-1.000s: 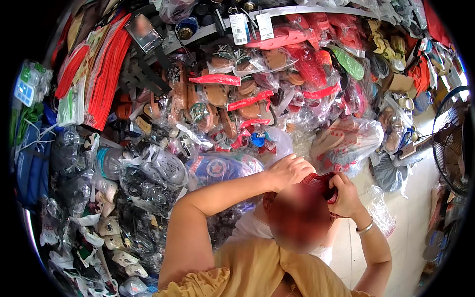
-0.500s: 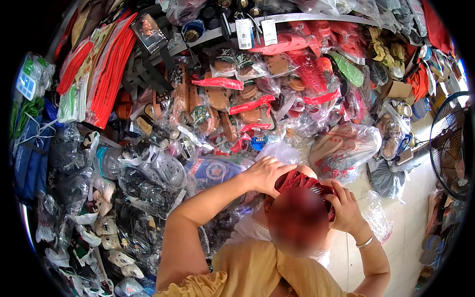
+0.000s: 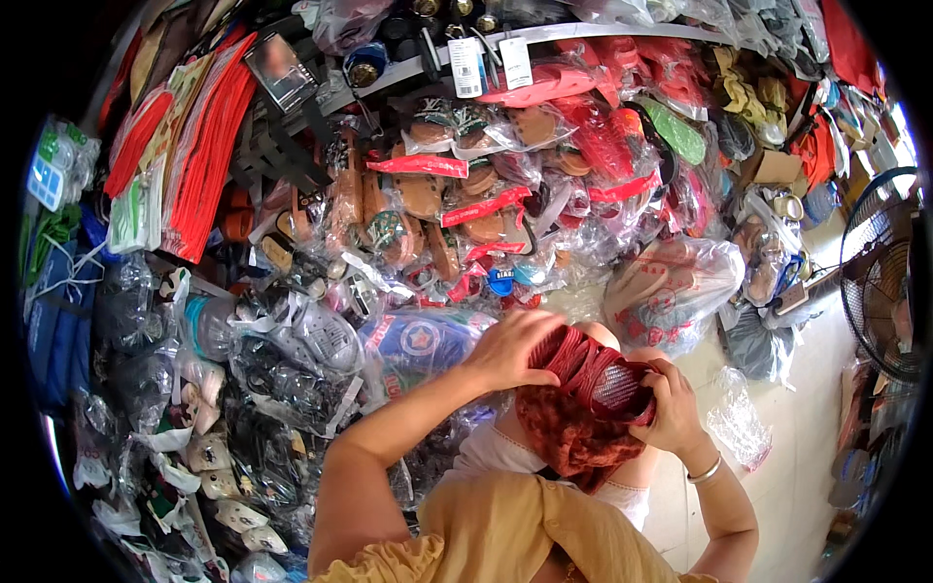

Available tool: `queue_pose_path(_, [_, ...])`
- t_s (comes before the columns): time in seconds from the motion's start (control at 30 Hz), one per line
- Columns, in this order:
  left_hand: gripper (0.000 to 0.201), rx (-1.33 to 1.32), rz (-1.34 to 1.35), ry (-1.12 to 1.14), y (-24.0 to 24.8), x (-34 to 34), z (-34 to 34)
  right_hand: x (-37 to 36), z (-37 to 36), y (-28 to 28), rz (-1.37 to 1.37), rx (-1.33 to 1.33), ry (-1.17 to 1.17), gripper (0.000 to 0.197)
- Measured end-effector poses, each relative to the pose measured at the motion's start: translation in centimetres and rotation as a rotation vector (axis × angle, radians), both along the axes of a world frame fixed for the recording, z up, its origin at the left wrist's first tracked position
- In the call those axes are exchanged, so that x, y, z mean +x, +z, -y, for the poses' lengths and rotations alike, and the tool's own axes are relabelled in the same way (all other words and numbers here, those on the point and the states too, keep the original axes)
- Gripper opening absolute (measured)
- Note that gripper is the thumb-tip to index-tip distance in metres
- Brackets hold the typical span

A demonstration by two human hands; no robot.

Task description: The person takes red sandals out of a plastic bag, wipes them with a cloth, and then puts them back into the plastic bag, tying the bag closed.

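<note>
A dark caged fan (image 3: 882, 280) faces a bulging plastic bag (image 3: 673, 291) (translucent, red-printed).

Bagged sandals (image 3: 420, 192) and hanging tags (image 3: 466, 68) show a shop.

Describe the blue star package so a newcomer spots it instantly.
In the big pile of plastic-wrapped footwear, go to just left of the left hand. There lies a bulky, clear-wrapped blue package; unlike its neighbours, it bears a white star inside a circle.
</note>
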State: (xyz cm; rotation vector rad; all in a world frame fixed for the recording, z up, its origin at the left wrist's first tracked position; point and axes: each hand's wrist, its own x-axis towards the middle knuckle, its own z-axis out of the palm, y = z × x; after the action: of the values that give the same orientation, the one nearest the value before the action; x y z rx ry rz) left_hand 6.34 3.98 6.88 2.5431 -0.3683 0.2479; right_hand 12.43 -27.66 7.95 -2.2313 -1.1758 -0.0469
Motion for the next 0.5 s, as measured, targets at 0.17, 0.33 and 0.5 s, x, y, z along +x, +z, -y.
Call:
queue_pose_path(0.17, [0.041, 0.278, -0.429, 0.068, -3.0, -16.3, -4.1, 0.0, 1.0, -0.4, -0.051, -0.003, -0.012, 0.065])
queue_pose_path(0.33, [0.035, -0.293, -0.909, -0.174, 1.4, -32.1, -3.4, -0.2, 0.9, 0.5, -0.085, -0.082, -0.044, 0.068])
queue_pose_path(0.5, [0.034, -0.412, -0.743, 0.49, 1.9, -30.9, -4.5, -0.3, 0.4, -0.3, -0.065, -0.066, -0.036, 0.068])
